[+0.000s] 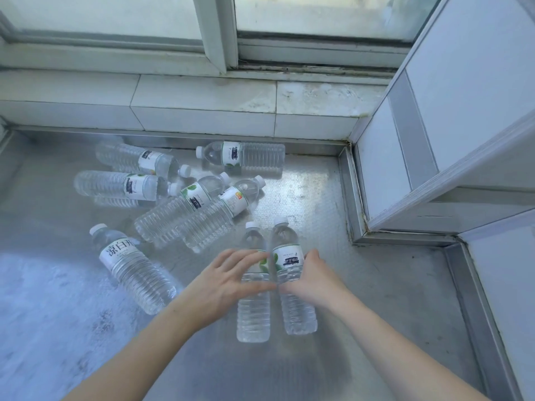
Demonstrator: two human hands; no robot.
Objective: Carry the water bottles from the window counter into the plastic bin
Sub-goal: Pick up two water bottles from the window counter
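Two bottles [285,273] lie side by side, caps toward the window [220,33]. Both hands' fingers [240,261] curl loosely over them, spread apart. Bare worktop [376,314] lies to their right.

A kitchen-like utility corner, likely in a home: a stainless-steel counter [333,357] with raised edges runs under a sliding window [220,33], backed by a stained white tiled sill [202,102] and tiled walls [469,82]
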